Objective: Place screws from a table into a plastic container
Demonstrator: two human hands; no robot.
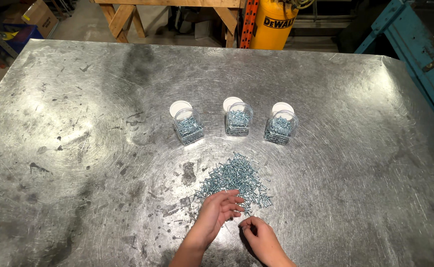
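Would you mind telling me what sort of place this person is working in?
Most likely a workshop or warehouse. A scratched metal table holds a pile of screws and three clear jars; behind it stand a yellow tank, wooden sawhorse legs and blue steel framing.

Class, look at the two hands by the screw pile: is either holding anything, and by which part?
Left hand rests its fingertips on the screws. Right hand is pinched, but whether it holds a screw cannot be told.

I see bright overhead light glaring off the scratched metal counter point(78, 148), strongest at upper left and right; edges bow slightly, focus sharp, shadows soft.
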